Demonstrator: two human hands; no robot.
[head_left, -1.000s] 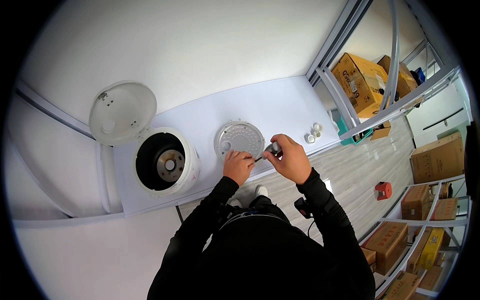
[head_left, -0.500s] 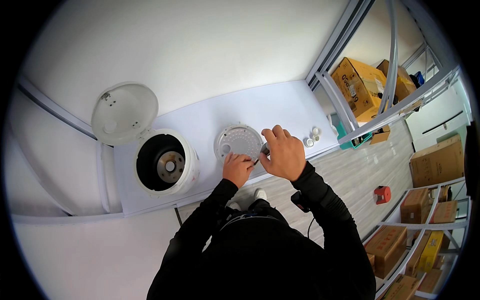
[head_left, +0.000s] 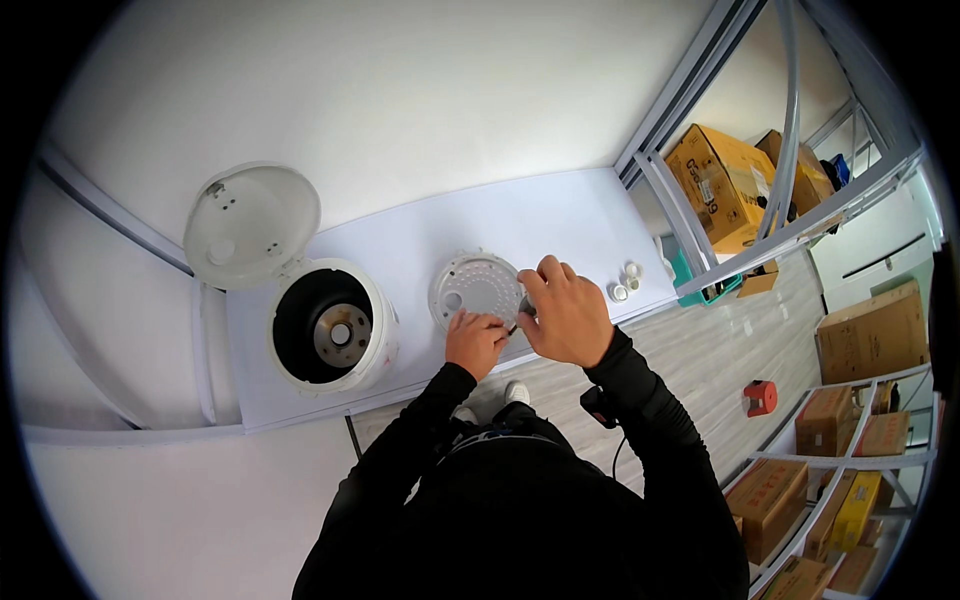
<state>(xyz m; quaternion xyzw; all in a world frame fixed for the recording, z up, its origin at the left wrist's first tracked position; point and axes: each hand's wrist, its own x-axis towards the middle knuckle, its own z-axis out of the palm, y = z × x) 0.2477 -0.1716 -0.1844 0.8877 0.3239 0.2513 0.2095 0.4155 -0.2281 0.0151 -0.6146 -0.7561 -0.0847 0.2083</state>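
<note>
— So how far along was the work at that moment?

— Partway, by my reading. The white rice cooker stood on the white surface with its lid swung fully open and its inner pot gone, so the heating plate showed at the bottom. The round perforated inner plate was already off the lid and lay flat on the surface, just right of the cooker. A few small white caps sat apart near the surface's right edge.

— And what seemed left?

— The plate itself was what the hands were busy with. Nothing showed it finished, and the cooker remained open and unassembled.

— Where were the hands?

— Both forearms, in black sleeves, came up from the lower edge. The left hand rested at the plate's near rim, knuckles up, fingers curled down onto the edge; its grip looked pressed against the rim, steadying it. The right hand was at the plate's right rim, wrist bent, back of the hand toward the camera.

— Was the right hand holding anything?

— Its fingers were drawn together, and something small and dark showed just at their left, against the plate's edge. I judged the grip to be pinching it, but what it was I could not tell; it was mostly hidden by the hand.
</note>
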